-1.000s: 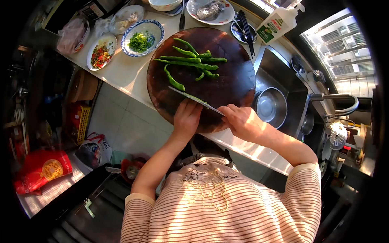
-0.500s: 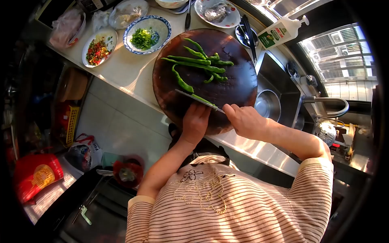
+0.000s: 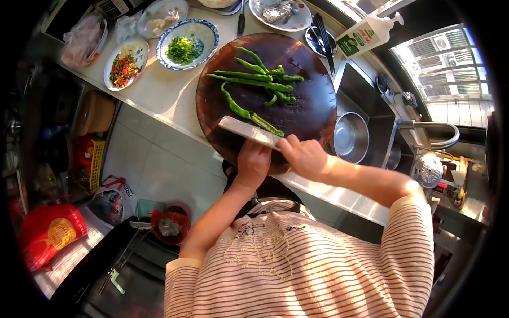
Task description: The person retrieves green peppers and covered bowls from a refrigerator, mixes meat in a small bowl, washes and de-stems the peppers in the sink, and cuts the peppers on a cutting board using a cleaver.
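Observation:
My right hand (image 3: 306, 157) is closed round the handle end of a cleaver (image 3: 249, 132), its blade tilted flat side up over the near part of a round wooden chopping board (image 3: 313, 116). My left hand (image 3: 253, 164) is right below the blade, fingers bent together; their tips are hidden under it, so what they pinch does not show. A split piece of green pepper (image 3: 266, 125) lies along the blade's far edge. Beyond it, several long green chili peppers (image 3: 249, 78) rest in a loose pile, one curved pepper (image 3: 233, 100) nearest the cleaver.
Left of the board stand a blue-rimmed bowl (image 3: 209, 36) of chopped greens and a plate (image 3: 141, 52) of chopped red chili. Chopsticks (image 3: 324, 45) and a pump bottle (image 3: 366, 36) are at the back right. A metal basin (image 3: 351, 137) sits in the sink (image 3: 366, 98).
The cleaver has turned from edge-on to showing its broad face and shifted slightly left with my right hand. The pepper piece beside it now shows its cut side.

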A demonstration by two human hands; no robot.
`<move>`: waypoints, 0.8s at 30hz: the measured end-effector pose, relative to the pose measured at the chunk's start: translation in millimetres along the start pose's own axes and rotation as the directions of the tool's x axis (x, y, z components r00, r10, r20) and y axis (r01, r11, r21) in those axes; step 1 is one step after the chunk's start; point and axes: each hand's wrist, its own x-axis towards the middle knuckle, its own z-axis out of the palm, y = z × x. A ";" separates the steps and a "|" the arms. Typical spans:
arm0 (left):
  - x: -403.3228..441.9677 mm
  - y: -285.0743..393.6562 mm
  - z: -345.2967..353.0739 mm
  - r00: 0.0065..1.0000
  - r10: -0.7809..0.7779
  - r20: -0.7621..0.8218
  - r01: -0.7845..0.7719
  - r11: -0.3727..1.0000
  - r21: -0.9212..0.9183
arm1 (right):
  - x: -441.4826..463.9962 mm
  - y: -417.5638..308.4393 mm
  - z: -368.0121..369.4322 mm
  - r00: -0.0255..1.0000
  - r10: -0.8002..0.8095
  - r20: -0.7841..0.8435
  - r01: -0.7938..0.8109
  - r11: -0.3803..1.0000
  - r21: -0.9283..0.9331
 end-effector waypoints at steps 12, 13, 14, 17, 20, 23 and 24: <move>2.5 7.5 1.1 1.000 0.017 -0.003 -0.017 0.997 0.078 | -42.4 28.0 2.6 0.809 0.357 -0.467 -0.015 0.807 0.590; 3.0 7.4 1.8 0.999 0.036 -0.020 -0.034 0.994 0.103 | -44.0 32.5 4.1 0.781 0.487 -0.391 -0.103 0.718 0.688; 3.0 8.6 1.7 0.999 0.036 -0.021 -0.034 0.994 0.100 | -44.2 43.0 12.6 0.749 0.533 -0.394 -0.111 0.687 0.718; 2.6 10.1 0.1 0.999 0.027 -0.027 -0.024 0.995 0.093 | -40.8 60.2 11.0 0.672 0.739 -0.042 -0.189 0.226 0.956; 0.6 6.4 2.5 0.999 0.026 -0.028 -0.024 0.997 0.074 | -38.6 84.9 31.7 0.678 0.735 -0.011 -0.020 0.033 0.999; -0.2 4.9 3.9 0.999 0.035 -0.031 -0.033 0.997 0.073 | -41.2 94.4 35.4 0.688 0.723 0.065 -0.024 -0.066 0.998; -0.2 4.4 4.3 0.999 0.034 -0.029 -0.031 0.997 0.073 | -41.4 96.1 37.1 0.689 0.721 0.076 -0.031 -0.076 0.997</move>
